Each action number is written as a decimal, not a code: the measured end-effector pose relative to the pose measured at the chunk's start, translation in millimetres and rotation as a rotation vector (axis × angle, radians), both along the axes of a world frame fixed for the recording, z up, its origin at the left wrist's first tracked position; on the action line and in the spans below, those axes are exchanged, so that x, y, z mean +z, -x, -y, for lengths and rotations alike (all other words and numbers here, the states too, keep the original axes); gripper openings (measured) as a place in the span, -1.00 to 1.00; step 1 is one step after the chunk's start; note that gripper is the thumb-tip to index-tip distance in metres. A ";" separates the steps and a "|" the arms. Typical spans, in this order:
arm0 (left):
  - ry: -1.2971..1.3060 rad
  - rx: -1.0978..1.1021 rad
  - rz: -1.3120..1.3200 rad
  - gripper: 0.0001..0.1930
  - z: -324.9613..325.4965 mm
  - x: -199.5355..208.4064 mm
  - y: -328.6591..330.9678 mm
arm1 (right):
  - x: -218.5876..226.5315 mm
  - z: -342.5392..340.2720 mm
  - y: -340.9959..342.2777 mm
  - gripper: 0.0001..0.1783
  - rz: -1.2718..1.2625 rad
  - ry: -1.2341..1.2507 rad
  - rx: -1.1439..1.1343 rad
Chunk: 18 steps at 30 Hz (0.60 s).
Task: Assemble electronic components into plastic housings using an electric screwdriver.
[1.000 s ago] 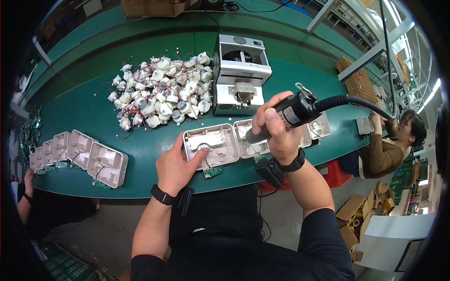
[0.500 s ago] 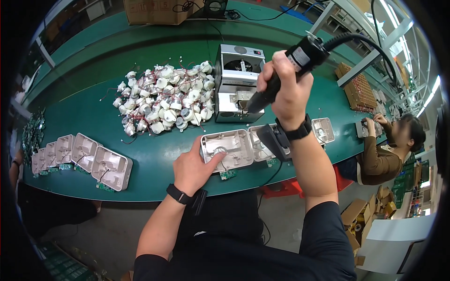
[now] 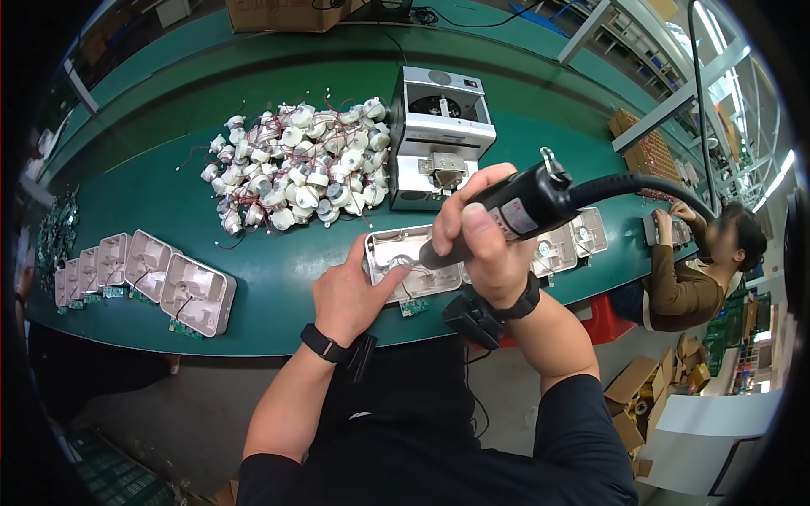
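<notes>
My right hand (image 3: 489, 244) is wrapped round a black electric screwdriver (image 3: 531, 202) with a thick cable at its rear. The tool slants down to the left over a white plastic housing (image 3: 396, 244), and its tip is hidden from sight. My left hand (image 3: 348, 295) grips the left end of this housing, with the thumb reaching inside and touching a round part there. A green circuit board (image 3: 414, 307) hangs out at the housing's near side on a dark wire. Beyond my right hand stands a grey screw feeder (image 3: 443, 135).
A heap of white motor units (image 3: 299, 164) with red wires lies at the back left. More open housings (image 3: 196, 295) stand in a row on the left, others (image 3: 588, 229) on the right. At the far right a co-worker (image 3: 696, 270) handles a housing.
My right hand has brought the screwdriver down and left, from beside the screw feeder to over the housing. My left hand stays at the housing's left end.
</notes>
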<state>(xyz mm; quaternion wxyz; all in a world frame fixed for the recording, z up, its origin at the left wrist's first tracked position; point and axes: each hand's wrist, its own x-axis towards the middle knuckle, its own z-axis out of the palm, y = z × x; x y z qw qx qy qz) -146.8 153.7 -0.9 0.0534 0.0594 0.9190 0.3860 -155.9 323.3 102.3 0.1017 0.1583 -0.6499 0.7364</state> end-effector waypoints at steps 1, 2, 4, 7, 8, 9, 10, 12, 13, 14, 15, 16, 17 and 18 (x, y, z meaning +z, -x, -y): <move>-0.005 -0.003 -0.002 -0.30 0.0 1.2 -0.5 | -4.4 0.3 0.1 -0.71 0.005 -0.013 0.003; -0.009 -0.006 -0.004 -0.30 -0.1 2.1 -0.9 | -9.2 0.1 1.3 -0.71 0.008 -0.014 0.004; -0.014 -0.011 -0.004 -0.30 -0.5 0.7 -1.9 | -18.7 -1.2 4.9 -0.72 -0.056 -0.092 -0.039; -0.028 0.002 -0.027 -0.29 -1.2 -3.7 -2.4 | -24.5 -1.5 4.2 -0.73 -0.087 -0.134 -0.050; -0.028 0.001 -0.027 -0.29 -1.2 -3.7 -1.9 | -25.3 -1.5 2.9 -0.73 -0.088 -0.138 -0.039; -0.022 0.002 -0.021 -0.29 -1.1 -3.4 -1.1 | -25.5 -1.8 2.1 -0.73 -0.088 -0.142 -0.028; -0.015 0.003 -0.014 -0.28 -1.2 -2.9 -0.5 | -24.4 -2.6 2.5 -0.73 -0.088 -0.142 -0.028; -0.008 0.002 -0.010 -0.28 -1.4 -2.6 -1.0 | -18.3 -5.1 5.6 -0.73 -0.065 -0.152 -0.022; -0.015 -0.002 -0.015 -0.27 -1.6 -3.3 -0.8 | -12.4 -5.4 9.8 -0.73 -0.058 -0.158 -0.014; -0.021 -0.006 -0.019 -0.26 -2.0 -4.2 -0.7 | -3.2 -6.9 13.0 -0.73 -0.064 -0.159 -0.011; -0.028 -0.009 -0.024 -0.25 -2.4 -4.8 0.2 | 9.9 -9.5 15.9 -0.74 -0.126 -0.041 -0.036; -0.029 -0.005 -0.024 -0.25 -4.1 -4.0 -0.9 | 22.1 -12.5 17.9 -0.74 -0.182 0.078 -0.062; -0.024 -0.008 -0.018 -0.25 -6.4 -3.2 -1.8 | 31.4 -16.4 23.9 -0.74 -0.182 0.077 -0.058; -0.019 -0.014 -0.015 -0.24 -9.0 -2.9 -0.7 | 39.7 -21.0 33.8 -0.75 -0.255 0.029 -0.100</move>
